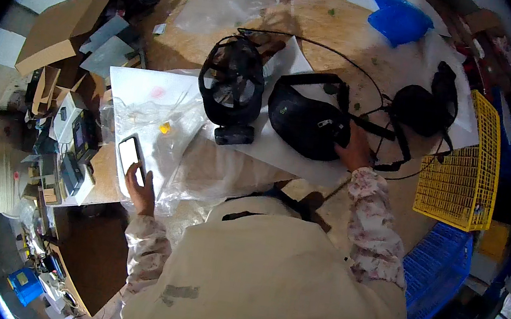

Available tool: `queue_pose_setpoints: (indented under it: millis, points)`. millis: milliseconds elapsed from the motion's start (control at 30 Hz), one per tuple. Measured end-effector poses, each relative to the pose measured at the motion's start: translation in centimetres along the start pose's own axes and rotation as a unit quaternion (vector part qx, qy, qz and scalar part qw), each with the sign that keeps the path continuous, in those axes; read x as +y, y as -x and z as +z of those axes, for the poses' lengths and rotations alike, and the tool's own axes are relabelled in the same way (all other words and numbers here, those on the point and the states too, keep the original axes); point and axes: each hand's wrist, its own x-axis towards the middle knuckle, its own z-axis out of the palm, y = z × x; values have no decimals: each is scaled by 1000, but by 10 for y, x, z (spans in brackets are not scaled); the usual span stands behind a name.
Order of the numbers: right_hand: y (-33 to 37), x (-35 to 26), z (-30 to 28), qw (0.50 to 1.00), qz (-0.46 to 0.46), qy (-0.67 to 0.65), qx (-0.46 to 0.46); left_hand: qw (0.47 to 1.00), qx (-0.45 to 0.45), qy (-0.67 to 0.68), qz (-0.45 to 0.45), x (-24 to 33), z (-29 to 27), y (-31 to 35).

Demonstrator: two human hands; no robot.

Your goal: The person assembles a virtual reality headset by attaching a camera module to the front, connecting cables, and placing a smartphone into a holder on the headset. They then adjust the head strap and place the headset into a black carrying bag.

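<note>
My left hand (142, 191) is at the lower end of a phone (131, 156) with a bright white screen. Its fingertips touch the phone, which lies on a white sheet, and thumb and fingers are apart. At the right edge of a black pouch-like bag (305, 120) with straps, my right hand (356, 150) has its fingers closed on the fabric. Left of the bag stands a black helmet-like headgear frame (233, 83) with a small dark block at its near end. A thin black cable (327, 45) arcs from the headgear toward the right.
Another black strapped item (416, 108) lies at the right, near a yellow plastic crate (461, 178) and a blue crate (436, 271). Clear plastic film (203, 169) covers part of the table. Cardboard boxes (61, 27) crowd the left, and a blue bag (397, 20) lies far right.
</note>
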Motion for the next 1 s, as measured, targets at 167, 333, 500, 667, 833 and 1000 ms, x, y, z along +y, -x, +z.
queue_pose_setpoints:
  millis: [167,333,500,667,833,1000]
  points:
    - [0,-1,5,999,-25,24,41,999,0,-11,-31,-43,-9,3]
    - [-5,-8,-2,1000,8,20,-2,999,-9,-1,-38,-41,-14,23]
    - [-6,9,5,1000,-8,25,-12,998,-57,30,-12,53,-3,42]
    - [-4,5,0,999,-23,37,-20,930,-224,186,225,223,69,39]
    - [-6,5,4,992,-102,34,60,903,-273,88,320,344,151,19]
    - [-15,26,15,987,-133,31,88,928,-219,47,298,370,188,36]
